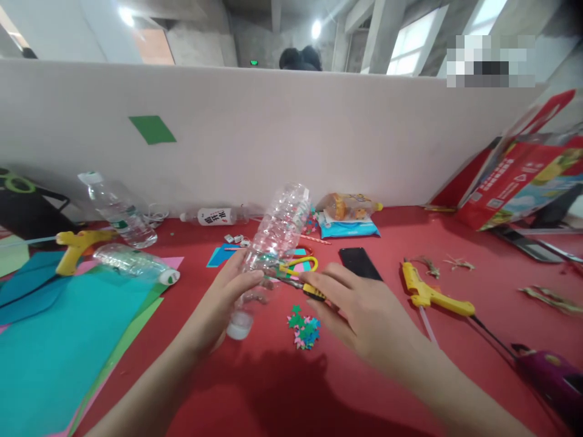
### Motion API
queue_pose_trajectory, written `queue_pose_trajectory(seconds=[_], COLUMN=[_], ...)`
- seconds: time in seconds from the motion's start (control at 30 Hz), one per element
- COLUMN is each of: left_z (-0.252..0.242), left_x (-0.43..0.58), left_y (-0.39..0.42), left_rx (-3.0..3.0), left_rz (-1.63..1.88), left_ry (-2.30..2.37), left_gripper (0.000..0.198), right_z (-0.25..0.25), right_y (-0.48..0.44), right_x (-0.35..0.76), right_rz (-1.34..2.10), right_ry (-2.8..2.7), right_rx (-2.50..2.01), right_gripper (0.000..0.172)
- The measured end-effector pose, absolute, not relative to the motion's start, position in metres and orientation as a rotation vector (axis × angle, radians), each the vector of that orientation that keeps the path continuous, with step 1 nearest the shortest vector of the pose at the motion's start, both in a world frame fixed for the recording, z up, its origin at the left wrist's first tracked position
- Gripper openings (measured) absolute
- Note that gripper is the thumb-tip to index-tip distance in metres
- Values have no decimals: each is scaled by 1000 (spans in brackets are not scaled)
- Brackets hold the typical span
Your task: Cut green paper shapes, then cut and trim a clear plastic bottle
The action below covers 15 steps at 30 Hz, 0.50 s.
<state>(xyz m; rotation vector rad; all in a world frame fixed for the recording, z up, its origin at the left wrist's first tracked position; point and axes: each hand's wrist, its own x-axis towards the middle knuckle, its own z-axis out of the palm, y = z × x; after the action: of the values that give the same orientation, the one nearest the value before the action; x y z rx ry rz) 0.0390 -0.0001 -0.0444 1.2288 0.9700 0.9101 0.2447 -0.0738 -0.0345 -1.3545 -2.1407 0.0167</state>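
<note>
A clear plastic bottle (281, 224) is tilted over the table, its white cap (239, 326) end pointing down toward me. My left hand (232, 288) is closed around the bottle near that lower end. In my right hand (348, 297) is a pair of scissors with yellow-and-black handles (306, 267). Their metal blades point left and meet the bottle's side near my left thumb; whether they have pierced the plastic I cannot tell. Just below the scissors lies a small pile of green, pink and blue paper stars (304, 331).
A yellow glue gun (430, 296) with a cord lies at right, near a black phone (359, 264). Coloured paper sheets (59, 340), another glue gun (77, 246) and clear bottles (121, 212) are at left. A white partition (273, 133) stands behind the red table (218, 394).
</note>
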Motion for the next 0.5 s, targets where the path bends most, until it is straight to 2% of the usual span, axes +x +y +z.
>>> queue_pose_trajectory(seconds=[0.5], left_z=[-41], left_x=[36], left_y=[-3], left_rx=[1544], left_rz=[945], left_ry=[1079], left_gripper=[44], right_z=[-45], right_y=[-75], right_x=[238], right_rz=[-518], right_ry=[-2094], right_rx=[-1398], right_gripper=[31])
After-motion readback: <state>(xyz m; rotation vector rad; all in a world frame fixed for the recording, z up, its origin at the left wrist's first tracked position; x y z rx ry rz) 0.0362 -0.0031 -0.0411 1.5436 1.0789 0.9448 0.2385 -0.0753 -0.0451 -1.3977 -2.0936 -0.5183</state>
